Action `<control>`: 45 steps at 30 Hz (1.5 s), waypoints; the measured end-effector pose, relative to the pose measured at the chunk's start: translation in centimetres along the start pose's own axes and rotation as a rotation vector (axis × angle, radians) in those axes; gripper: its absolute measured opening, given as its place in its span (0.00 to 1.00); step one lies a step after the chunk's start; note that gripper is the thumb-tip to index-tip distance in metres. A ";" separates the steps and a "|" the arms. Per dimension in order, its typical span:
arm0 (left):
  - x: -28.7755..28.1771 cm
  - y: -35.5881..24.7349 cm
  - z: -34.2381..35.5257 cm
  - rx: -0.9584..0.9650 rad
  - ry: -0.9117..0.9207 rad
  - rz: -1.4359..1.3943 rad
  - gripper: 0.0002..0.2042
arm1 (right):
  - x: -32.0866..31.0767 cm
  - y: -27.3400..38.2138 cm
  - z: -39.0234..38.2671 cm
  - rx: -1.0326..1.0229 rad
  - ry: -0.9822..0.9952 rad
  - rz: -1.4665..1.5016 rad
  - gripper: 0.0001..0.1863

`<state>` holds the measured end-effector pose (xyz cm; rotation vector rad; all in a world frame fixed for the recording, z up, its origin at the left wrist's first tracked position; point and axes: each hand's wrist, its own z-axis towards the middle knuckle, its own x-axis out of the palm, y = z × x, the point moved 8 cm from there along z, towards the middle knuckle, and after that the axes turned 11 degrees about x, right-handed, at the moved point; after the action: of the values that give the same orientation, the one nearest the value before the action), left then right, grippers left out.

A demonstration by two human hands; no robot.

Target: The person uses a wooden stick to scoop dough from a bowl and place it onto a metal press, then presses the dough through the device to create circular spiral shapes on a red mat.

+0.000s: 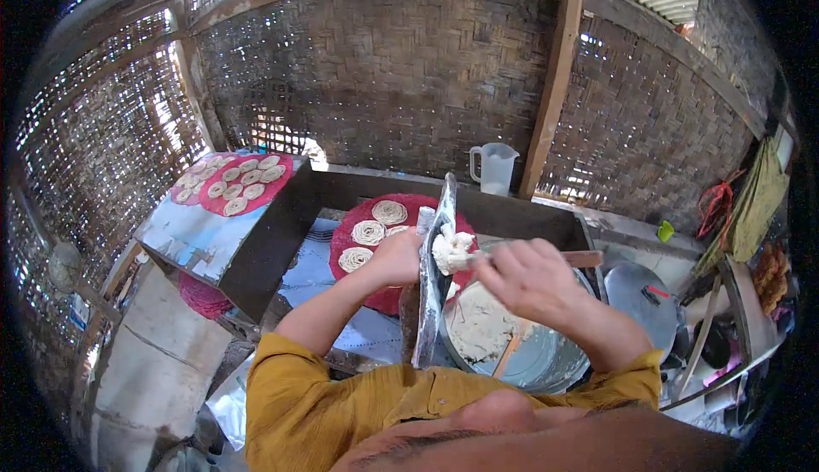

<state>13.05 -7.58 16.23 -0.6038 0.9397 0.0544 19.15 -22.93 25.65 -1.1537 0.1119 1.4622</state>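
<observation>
My left hand (398, 259) is closed around a long, narrow wooden press (431, 301), smeared white and held on edge in front of me; some fingers are hidden behind it. A lump of white dough (450, 251) sits at the press's middle. My right hand (522, 280) is closed on a small utensil whose tip touches the dough; its kind is mostly hidden. Below my right hand stands a wide basin (559, 371) with more dough (486, 327) and a wooden stick (508, 356) in it. Beyond my left hand, coiled dough rounds (390, 212) lie on a red round mat (343, 237).
At the left, a box (269, 246) carries red mats with several coiled rounds (252, 177). A clear plastic jug (495, 169) stands at the back by the woven wall (384, 62). A round metal lid (636, 305) lies at the right. A wooden post (556, 88) rises behind.
</observation>
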 end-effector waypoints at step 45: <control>-3.2 1.5 -0.2 0.013 -0.067 -0.022 0.15 | 1.8 -8.5 -4.0 0.504 -0.183 0.484 0.10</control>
<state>10.47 -5.73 17.93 -0.5969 0.8675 0.0484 28.59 -21.80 26.90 -0.5958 0.6304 1.8167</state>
